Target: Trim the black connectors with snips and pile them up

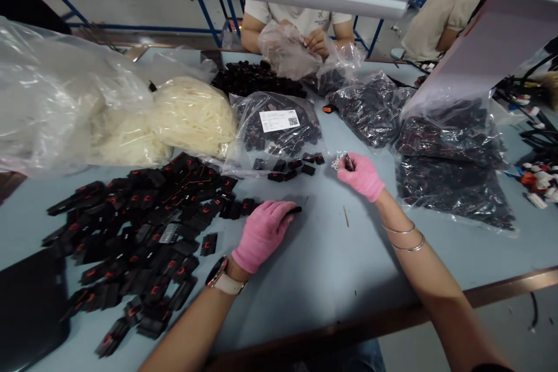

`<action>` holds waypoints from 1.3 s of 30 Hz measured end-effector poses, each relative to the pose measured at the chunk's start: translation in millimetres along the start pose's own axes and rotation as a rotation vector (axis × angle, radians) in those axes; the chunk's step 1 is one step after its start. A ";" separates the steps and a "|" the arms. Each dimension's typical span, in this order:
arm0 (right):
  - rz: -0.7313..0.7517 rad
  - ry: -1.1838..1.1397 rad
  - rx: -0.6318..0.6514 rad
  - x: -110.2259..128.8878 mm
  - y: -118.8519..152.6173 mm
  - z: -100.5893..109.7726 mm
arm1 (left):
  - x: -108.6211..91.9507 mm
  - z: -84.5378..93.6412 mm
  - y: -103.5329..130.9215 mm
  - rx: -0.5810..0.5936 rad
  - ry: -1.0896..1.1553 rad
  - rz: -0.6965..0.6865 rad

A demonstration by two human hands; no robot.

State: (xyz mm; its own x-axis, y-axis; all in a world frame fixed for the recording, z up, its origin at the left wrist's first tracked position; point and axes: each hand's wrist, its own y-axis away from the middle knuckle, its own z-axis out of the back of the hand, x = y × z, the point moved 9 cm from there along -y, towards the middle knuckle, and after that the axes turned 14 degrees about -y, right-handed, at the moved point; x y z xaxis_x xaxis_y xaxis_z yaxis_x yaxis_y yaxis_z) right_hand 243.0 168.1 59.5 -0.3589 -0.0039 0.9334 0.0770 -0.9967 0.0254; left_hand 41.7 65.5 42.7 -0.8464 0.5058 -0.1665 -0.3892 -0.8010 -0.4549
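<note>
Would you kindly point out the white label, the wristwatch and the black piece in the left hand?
White label (pixel 274 121): head view, middle of its front.
Wristwatch (pixel 217 271): head view, on its dial.
Black piece (pixel 297 210): head view, its exposed end.

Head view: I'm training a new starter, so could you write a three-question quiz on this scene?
1. Which wrist wears the watch?
A) right
B) left
C) neither
2. True or false: the left hand is nearer than the right hand to the large heap of loose black pieces.
3. What colour is the label on the clear bag?

Key: 1. B; 2. true; 3. white.
</note>
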 end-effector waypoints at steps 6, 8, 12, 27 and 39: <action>-0.060 -0.255 0.278 8.4 26.7 -62.1 | 4.0 0.0 0.5 0.001 0.010 0.034; -0.081 -0.205 0.337 5.3 32.5 -76.8 | 4.7 0.0 0.9 -0.012 0.010 0.036; -0.114 -0.192 0.422 2.7 39.4 -93.6 | 5.0 -0.7 1.5 -0.024 0.008 0.032; -0.299 -0.308 0.410 -11.7 46.8 -102.8 | 5.7 -0.6 1.5 -0.017 -0.004 0.044; -0.093 -0.177 0.400 -6.0 45.2 -105.4 | 12.5 -1.4 2.9 -0.027 0.010 0.118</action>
State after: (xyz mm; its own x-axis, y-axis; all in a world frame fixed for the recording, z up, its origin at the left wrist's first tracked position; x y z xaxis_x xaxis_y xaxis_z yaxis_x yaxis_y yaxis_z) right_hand 150.6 114.6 17.3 -0.2196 0.1326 0.9665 0.4181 -0.8823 0.2161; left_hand 30.4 69.9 38.1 -0.8822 0.4117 -0.2285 -0.2769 -0.8462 -0.4553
